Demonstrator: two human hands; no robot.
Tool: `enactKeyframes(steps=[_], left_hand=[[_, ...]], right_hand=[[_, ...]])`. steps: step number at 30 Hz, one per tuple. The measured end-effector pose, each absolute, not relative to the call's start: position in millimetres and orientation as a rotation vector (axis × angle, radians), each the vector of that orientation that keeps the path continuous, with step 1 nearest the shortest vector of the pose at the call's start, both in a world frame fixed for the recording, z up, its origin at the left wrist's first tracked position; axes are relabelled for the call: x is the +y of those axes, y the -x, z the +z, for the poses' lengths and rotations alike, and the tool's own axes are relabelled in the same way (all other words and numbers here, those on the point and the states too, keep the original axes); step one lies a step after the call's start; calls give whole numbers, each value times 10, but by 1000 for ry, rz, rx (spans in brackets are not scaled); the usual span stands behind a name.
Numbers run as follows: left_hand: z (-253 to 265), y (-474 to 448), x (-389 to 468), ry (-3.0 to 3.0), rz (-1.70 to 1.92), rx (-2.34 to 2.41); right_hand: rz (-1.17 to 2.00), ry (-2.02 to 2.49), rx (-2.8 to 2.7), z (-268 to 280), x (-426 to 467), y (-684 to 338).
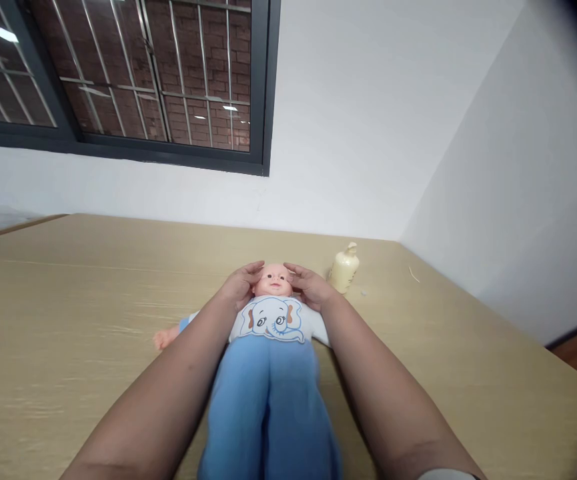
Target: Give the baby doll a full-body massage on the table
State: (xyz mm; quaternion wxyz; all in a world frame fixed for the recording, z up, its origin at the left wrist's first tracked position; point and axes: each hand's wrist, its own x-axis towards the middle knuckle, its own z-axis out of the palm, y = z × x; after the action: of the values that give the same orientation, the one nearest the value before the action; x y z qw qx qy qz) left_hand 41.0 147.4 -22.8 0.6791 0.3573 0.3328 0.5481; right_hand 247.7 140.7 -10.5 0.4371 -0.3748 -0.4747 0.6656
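A baby doll (270, 393) lies on its back on the table, its head away from me, in a white top with an elephant patch and blue trousers. My left hand (241, 283) rests against one side of the doll's head (273, 280), fingers stretched toward the forehead. On the other side of the head, my right hand (310, 285) mirrors it, fingers extended and thumb near the cheek. Neither hand is closed round the head. One doll hand (165, 337) shows beyond my left forearm; the other is hidden by my right arm.
A pale yellow pump bottle (345, 270) stands on the wooden table (93, 293), right of my right hand. Behind the table are a white wall (348, 133) and a barred window (168, 73). A thin pale strand (413, 274) lies near the right edge.
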Motion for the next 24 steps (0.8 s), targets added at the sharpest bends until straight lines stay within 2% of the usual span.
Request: enactKeyframes(steps=[7, 14, 24], left_hand=[[-241, -449, 1482, -820, 1230, 751], [-165, -527, 1407, -951, 1198, 708], [-129, -525, 1435, -1030, 1242, 927]], right_hand=[[1719, 868, -1211, -46, 1406, -2493], [1497, 1093, -1238, -75, 1410, -2332], [1401, 1074, -1283, -167, 1509, -2266]])
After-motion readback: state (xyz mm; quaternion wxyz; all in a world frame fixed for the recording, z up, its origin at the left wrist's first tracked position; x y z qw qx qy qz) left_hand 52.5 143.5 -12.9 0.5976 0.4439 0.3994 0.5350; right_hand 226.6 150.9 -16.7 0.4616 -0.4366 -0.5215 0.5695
